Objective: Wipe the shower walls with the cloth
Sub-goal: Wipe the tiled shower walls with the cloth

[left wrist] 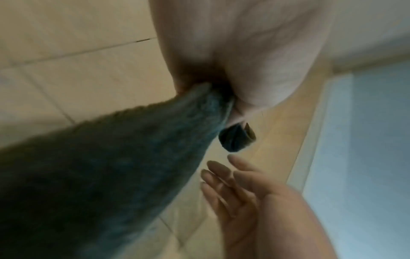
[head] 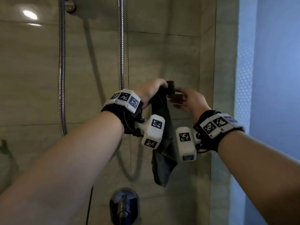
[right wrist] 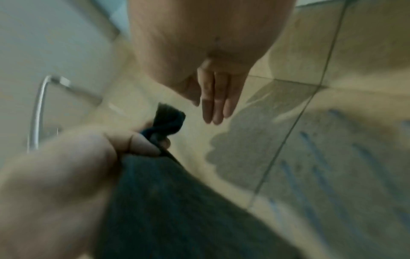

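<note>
A dark grey-green cloth point(head: 164, 166) hangs in front of the beige tiled shower wall point(head: 162, 51). My left hand point(head: 151, 91) grips its bunched top, and a short tip point(head: 171, 87) sticks up past the fingers. In the left wrist view the cloth point(left wrist: 111, 175) runs down from the left hand point(left wrist: 244, 52). My right hand point(head: 188, 102) is just right of the tip with its fingers point(left wrist: 221, 177) straight and holding nothing. In the right wrist view a small gap separates those fingers point(right wrist: 214, 106) from the cloth tip point(right wrist: 169, 121), which the left hand point(right wrist: 84, 157) holds.
Two metal shower hoses point(head: 62, 70) point(head: 121, 46) hang down the wall on the left. A chrome mixer tap point(head: 124, 207) sits low in the middle. A frosted bluish panel point(head: 276, 78) bounds the right side. A darker patch point(right wrist: 266, 140) shows on the tile.
</note>
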Demonstrator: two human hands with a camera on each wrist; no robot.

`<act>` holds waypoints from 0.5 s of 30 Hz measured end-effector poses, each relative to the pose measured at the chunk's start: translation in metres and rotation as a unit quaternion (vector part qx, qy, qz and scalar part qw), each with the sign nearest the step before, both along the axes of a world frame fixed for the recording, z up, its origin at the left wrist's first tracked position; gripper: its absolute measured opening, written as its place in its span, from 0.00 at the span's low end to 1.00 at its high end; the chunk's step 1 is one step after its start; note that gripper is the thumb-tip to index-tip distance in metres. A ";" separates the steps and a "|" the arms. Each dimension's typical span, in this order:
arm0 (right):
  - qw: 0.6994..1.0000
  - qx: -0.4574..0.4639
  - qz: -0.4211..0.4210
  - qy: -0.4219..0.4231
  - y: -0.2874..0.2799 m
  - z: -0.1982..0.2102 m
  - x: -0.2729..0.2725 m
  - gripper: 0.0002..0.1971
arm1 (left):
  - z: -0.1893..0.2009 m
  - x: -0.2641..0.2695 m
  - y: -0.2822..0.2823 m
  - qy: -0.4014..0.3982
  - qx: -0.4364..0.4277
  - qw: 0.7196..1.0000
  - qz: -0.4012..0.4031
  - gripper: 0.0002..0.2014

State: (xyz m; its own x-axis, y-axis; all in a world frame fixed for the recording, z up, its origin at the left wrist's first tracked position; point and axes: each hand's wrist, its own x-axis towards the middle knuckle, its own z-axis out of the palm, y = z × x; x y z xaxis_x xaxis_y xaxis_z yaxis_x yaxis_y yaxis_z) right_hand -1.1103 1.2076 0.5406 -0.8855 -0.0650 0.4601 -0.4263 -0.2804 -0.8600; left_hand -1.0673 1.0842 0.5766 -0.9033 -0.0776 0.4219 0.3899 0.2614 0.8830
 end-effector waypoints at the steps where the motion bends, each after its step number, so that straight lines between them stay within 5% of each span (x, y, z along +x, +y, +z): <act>1: 0.998 -0.017 0.050 -0.021 -0.002 0.001 0.006 0.15 | 0.000 0.003 -0.001 -0.012 0.044 0.999 -0.021 0.11; 5: 0.989 -0.013 0.147 -0.032 -0.006 0.003 0.023 0.20 | 0.004 0.009 -0.007 0.030 0.076 0.996 -0.034 0.14; 15: 0.985 0.024 0.170 0.002 -0.002 -0.010 0.029 0.05 | 0.006 0.014 -0.019 -0.005 0.147 0.987 -0.066 0.12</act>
